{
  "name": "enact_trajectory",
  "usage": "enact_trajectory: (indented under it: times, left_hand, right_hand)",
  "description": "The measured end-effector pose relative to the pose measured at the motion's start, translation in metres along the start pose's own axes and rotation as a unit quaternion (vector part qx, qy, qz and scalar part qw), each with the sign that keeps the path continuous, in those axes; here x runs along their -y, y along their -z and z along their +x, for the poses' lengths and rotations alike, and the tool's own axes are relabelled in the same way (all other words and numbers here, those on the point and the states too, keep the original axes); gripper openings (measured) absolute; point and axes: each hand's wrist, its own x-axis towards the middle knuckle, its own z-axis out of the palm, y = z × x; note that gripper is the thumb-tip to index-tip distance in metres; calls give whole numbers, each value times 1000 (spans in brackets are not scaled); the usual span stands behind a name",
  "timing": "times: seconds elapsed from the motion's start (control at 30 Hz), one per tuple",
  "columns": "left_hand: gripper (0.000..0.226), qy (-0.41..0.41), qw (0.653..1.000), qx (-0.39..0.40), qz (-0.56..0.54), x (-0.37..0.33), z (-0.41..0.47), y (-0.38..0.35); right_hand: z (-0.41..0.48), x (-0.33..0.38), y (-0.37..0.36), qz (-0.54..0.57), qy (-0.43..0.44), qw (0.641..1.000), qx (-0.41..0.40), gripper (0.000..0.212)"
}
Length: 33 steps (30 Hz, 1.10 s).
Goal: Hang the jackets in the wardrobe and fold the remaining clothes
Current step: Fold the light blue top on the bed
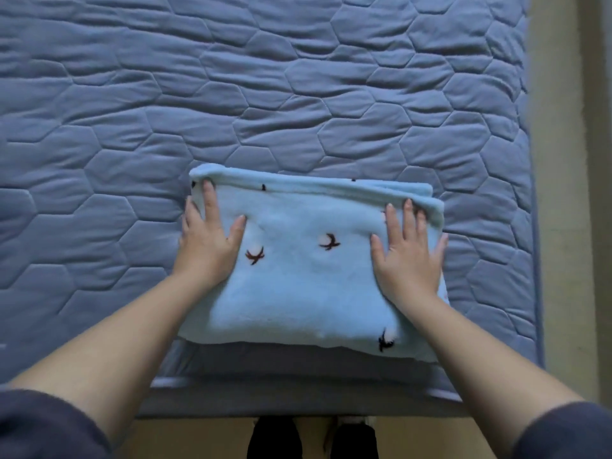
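A light blue fleece garment with small dark bird-like marks lies folded into a thick rectangle near the front edge of the bed. My left hand rests flat on its left side, fingers straight and pointing away from me. Flat on the right side lies my right hand, its fingertips near the far folded edge. Both palms press down on the top layer. A grey folded piece shows under the blue garment's near edge.
The bed carries a blue quilted cover with a hexagon pattern that fills most of the view. Beige floor runs along the bed's right side and in front, where my feet stand.
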Motion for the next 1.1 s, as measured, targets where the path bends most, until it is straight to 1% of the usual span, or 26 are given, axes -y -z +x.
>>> enact_trajectory:
  times: [0.07,0.1,0.13,0.17,0.2,0.23,0.27,0.3,0.33,0.37,0.43,0.53,0.63,0.7,0.8,0.93,1.03,1.1]
  left_hand:
    - [84,15,996,33,-85,7,0,17]
    - [81,38,987,59,-141,12,0,26]
    - [74,71,972,99,-203,17,-1,35]
    - [70,107,949,147,-257,22,-4,42]
    - [69,143,926,193,-292,26,-8,47]
    - [68,178,907,226,-308,29,-11,50]
    - [67,204,895,242,-316,29,-15,52]
    - [66,221,889,240,-321,27,-18,53]
    - [62,230,889,223,-327,24,-21,55]
    - [57,230,892,201,-333,19,-24,59]
    - [48,217,895,173,-348,6,-37,78]
    - [46,201,884,172,-385,-12,-67,127]
    - [39,198,869,164,-423,-31,-117,192]
    - [40,187,857,131,-462,-44,-160,239]
    - [43,149,843,63,-513,-59,-235,305]
    - [37,119,822,-42,-555,-72,-347,369]
    - [25,125,789,-151,-582,-73,-430,393]
    - [24,136,763,-214,-595,-68,-484,400]
  right_hand:
    - [-13,-5,12,95,-81,992,0,69]
    - [-18,-9,18,162,-129,978,-4,71]
    - [-20,-15,21,229,-179,957,2,72]
    - [-21,-21,25,292,-228,929,28,70]
    - [-21,-27,29,354,-266,894,70,65]
    - [-21,-32,32,415,-283,855,125,57]
    - [-21,-37,37,465,-284,818,186,49]
    - [-22,-40,43,492,-280,789,239,43]
    - [-24,-43,50,504,-277,770,275,40]
    - [-26,-45,59,511,-274,761,292,39]
    - [-33,-48,83,517,-273,756,293,41]
    - [-52,-45,139,512,-263,765,289,33]
    - [-86,-40,203,527,-241,750,320,22]
    - [-110,-33,249,538,-216,742,337,21]
    - [-142,-20,309,547,-165,740,355,27]
    - [-179,2,375,562,-88,729,381,26]
    - [-207,22,411,554,-21,726,407,33]
    - [-228,40,433,522,41,737,427,36]
